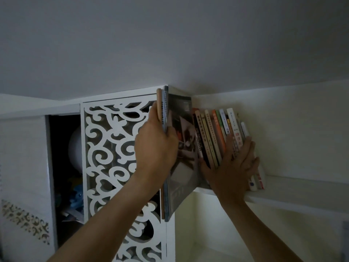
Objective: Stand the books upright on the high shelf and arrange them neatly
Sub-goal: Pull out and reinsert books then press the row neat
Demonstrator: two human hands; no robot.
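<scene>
A row of several books (213,133) stands on the high white shelf (294,193), spines out and leaning to the left. My right hand (234,165) lies flat against their spines with fingers spread, thumb at the lower left. My left hand (156,144) grips two large tall books (179,148), a brown one and a spiral-bound one with a dark photo cover, upright at the row's left end. Their lower edge hangs below the shelf board.
A white cabinet with a carved scroll-pattern door (113,152) stands directly left of the shelf. Its other side is open and dark, with a pale round object (75,146) and a blue toy (77,197) inside. The ceiling is close above.
</scene>
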